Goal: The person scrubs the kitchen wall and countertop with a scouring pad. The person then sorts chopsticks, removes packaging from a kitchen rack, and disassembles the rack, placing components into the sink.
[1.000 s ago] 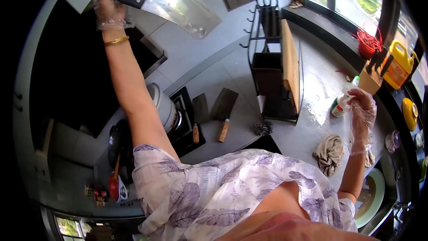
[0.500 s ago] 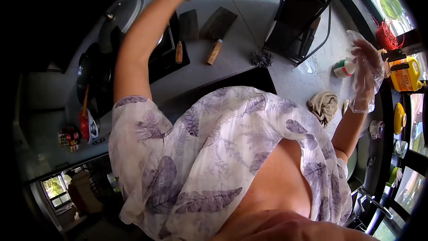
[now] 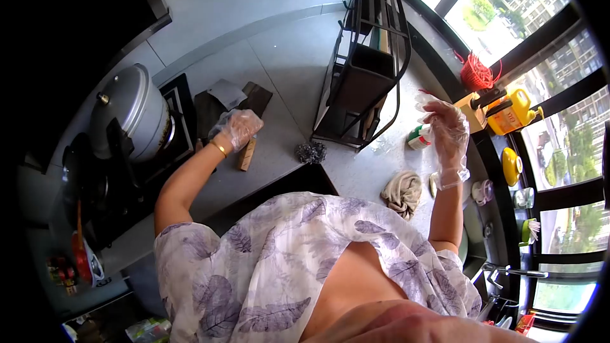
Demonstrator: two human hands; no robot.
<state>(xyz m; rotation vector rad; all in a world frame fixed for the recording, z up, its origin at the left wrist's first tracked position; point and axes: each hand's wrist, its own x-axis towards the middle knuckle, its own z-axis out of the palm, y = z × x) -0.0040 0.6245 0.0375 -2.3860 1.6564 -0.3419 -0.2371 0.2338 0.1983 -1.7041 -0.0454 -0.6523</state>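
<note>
My left hand (image 3: 240, 128), in a clear plastic glove with a gold bangle at the wrist, is closed above two cleavers. A flat pale grey rectangular piece (image 3: 227, 93) sticks out beyond its fingers and appears held; its gripped end is hidden. Beneath lie the left cleaver (image 3: 208, 112) and the right cleaver (image 3: 259, 96), both dark-bladed; a wooden handle (image 3: 246, 155) shows below my hand. Raised at the right, my right hand (image 3: 448, 127) wears a loose clear glove, its fingers loosely apart and holding nothing visible. Beside it stands a green-and-white container (image 3: 419, 137).
A black metal rack (image 3: 365, 67) stands at the back. A dark scouring pad (image 3: 311, 152) and a crumpled beige cloth (image 3: 402, 193) lie on the counter. At left is a pressure cooker (image 3: 130, 114) on the stove. The sill holds a red basket (image 3: 476, 71) and a yellow jug (image 3: 511, 113).
My left hand has come back from the far side of the counter to above the cleavers, and the grey piece now shows there. The view has tilted up. My right hand stays raised.
</note>
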